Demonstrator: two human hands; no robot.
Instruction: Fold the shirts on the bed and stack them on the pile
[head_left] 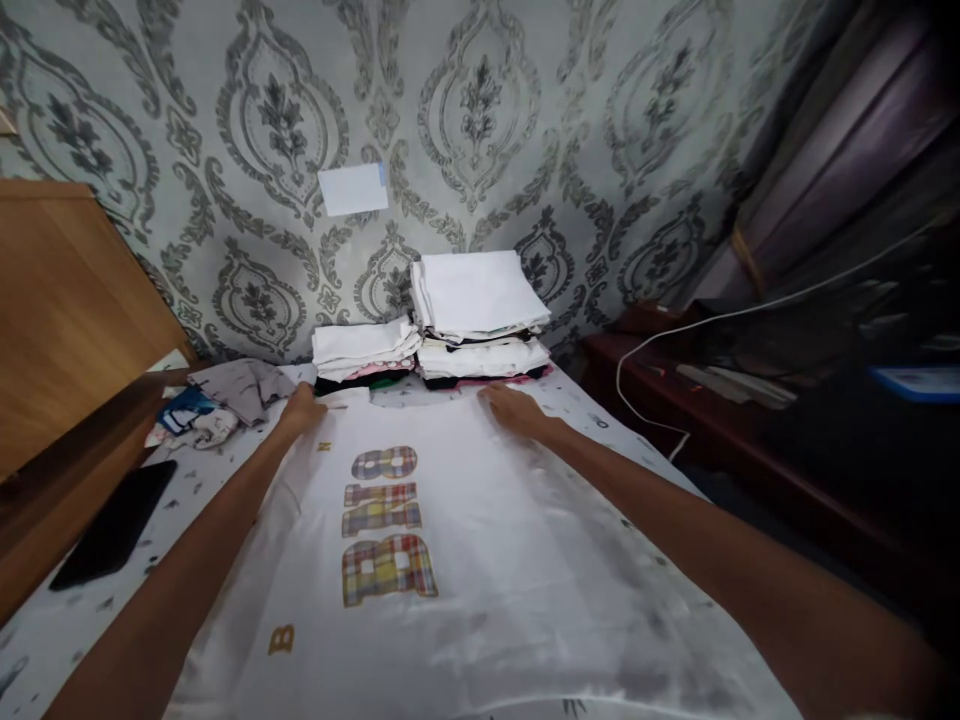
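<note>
A white shirt (480,520) with plaid, yellow-edged letters lies spread out flat in front of me, its near end running out of the bottom of the view. At its far left corner my left hand (302,410) is closed on the cloth. My right hand (514,411) pinches the far edge on the right side, fingertips pressed on the fabric. Just beyond the hands stand two stacks of folded clothes: a lower stack (364,345) on the left and a taller stack (480,295), topped with white cloth, on the right.
Crumpled clothes (240,395) lie left of my left hand. A black phone (116,525) rests on the patterned sheet (600,415) near the wooden board (67,320). Patterned wallpaper (480,120) rises behind the stacks. A white cable (637,350) loops down at the right.
</note>
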